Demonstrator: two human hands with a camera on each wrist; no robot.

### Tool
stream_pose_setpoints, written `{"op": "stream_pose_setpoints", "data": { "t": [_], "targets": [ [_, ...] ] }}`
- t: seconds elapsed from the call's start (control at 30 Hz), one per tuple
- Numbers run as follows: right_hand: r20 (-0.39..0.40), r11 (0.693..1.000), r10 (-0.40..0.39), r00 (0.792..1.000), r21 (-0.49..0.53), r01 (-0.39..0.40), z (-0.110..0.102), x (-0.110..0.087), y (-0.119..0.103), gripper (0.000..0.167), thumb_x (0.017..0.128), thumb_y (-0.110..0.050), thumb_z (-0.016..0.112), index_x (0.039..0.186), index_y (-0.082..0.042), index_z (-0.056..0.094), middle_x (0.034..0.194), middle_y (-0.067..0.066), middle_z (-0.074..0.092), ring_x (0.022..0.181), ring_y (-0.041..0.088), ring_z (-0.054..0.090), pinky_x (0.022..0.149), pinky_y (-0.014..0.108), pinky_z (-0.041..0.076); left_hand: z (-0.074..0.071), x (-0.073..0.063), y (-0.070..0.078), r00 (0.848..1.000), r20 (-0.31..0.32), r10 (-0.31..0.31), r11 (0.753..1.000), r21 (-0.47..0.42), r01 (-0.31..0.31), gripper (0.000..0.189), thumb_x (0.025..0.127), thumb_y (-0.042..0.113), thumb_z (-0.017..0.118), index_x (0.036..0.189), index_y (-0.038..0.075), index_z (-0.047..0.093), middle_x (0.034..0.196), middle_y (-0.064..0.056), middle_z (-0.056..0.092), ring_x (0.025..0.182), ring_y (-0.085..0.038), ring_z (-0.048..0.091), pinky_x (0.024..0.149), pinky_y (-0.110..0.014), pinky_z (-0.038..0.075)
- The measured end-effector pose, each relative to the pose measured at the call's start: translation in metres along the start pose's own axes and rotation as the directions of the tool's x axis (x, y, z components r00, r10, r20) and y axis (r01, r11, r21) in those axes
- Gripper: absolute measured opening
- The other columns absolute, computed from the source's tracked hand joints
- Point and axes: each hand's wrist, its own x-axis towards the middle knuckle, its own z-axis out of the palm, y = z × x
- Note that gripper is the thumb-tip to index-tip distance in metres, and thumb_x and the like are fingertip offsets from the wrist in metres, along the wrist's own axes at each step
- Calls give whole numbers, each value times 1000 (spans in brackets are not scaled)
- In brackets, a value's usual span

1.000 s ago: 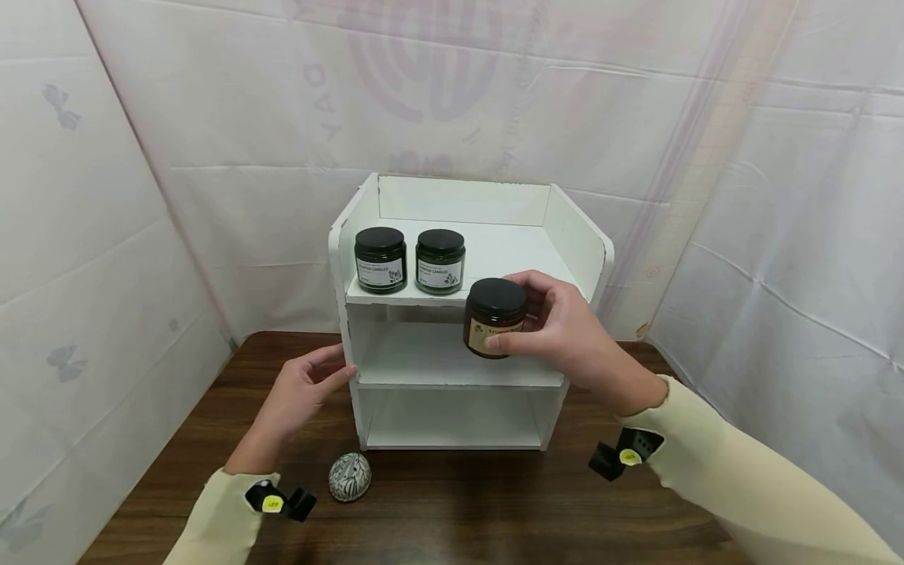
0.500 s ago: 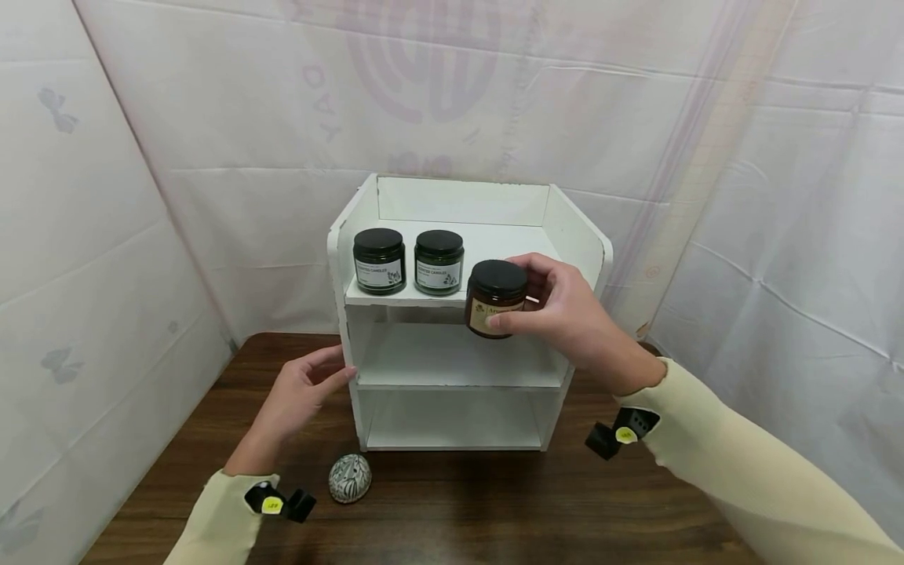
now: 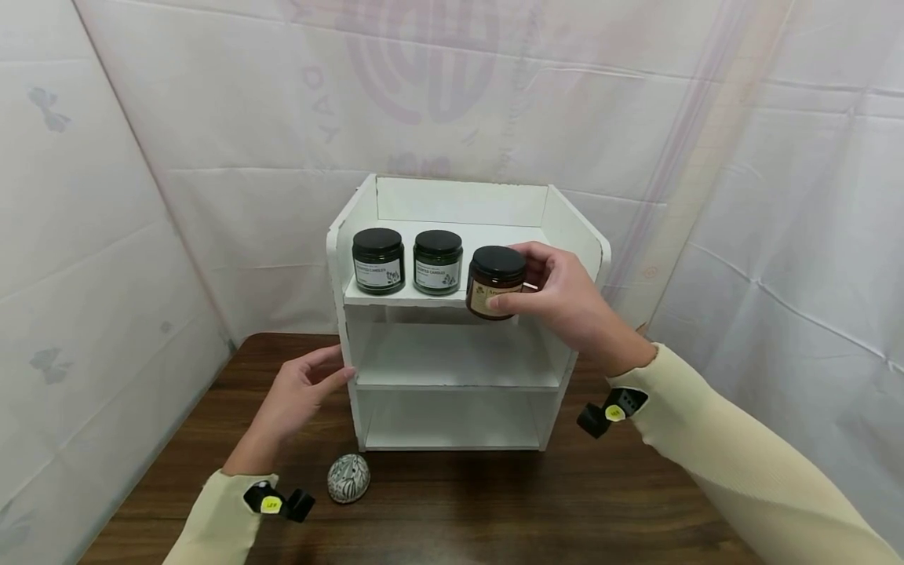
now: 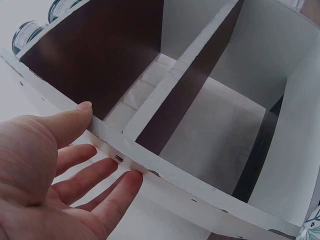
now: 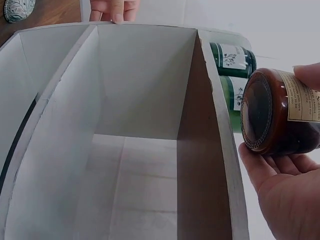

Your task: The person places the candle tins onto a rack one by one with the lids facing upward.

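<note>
My right hand (image 3: pixel 561 294) grips a brown glass candle jar (image 3: pixel 487 290) with a black lid and tan label, thumb across the label. The jar is upright in front of the top shelf's edge, right of two green candle jars (image 3: pixel 378 267) (image 3: pixel 438 268) with white labels standing on that shelf. In the right wrist view the brown jar's base (image 5: pixel 257 112) faces the camera. My left hand (image 3: pixel 300 392) touches the left side panel of the white shelf unit (image 3: pixel 452 355); in the left wrist view its thumb lies on the panel's front edge and its fingers against the outer side.
A round, black-and-white patterned ornament (image 3: pixel 349 479) lies on the dark wooden table (image 3: pixel 452 510), in front of the unit's lower left corner. Side panels and a back board edge the top shelf. White sheeting (image 3: pixel 247 118) hangs behind and at both sides.
My right hand has raised the brown candle jar from before the middle shelf to about the top shelf's level. My left hand stays at the side panel.
</note>
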Motion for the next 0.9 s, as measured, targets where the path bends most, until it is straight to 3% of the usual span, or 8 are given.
{"op": "stream_pose_setpoints", "data": {
  "t": [0.47, 0.7, 0.9],
  "targets": [
    [-44, 999, 29, 999, 47, -27, 1, 15, 0, 55, 76, -3, 84, 127, -6, 64, 114, 6, 73, 103, 16, 69, 83, 23, 56, -2, 1, 0, 1000, 6, -13, 1000, -1, 13, 58, 98, 39, 70, 146, 9, 56, 141, -15, 64, 117, -30, 64, 84, -26, 54],
    [-22, 999, 50, 998, 22, -50, 2, 23, -1, 54, 77, -5, 83, 128, -6, 63, 118, 7, 71, 102, 17, 67, 83, 23, 56, -2, 0, -1, 1000, 8, -6, 1000, -4, 6, 57, 99, 38, 69, 147, 9, 56, 139, -16, 65, 114, -27, 65, 84, -27, 55],
    [-5, 996, 67, 998, 59, -66, 1, 29, 0, 54, 76, 1, 81, 127, -4, 62, 115, 6, 71, 99, 15, 67, 83, 22, 56, -1, 1, -2, 1000, 13, 0, 1000, -5, 1, 58, 99, 38, 69, 147, 9, 56, 140, -16, 64, 117, -30, 65, 86, -29, 55]
  ]
}}
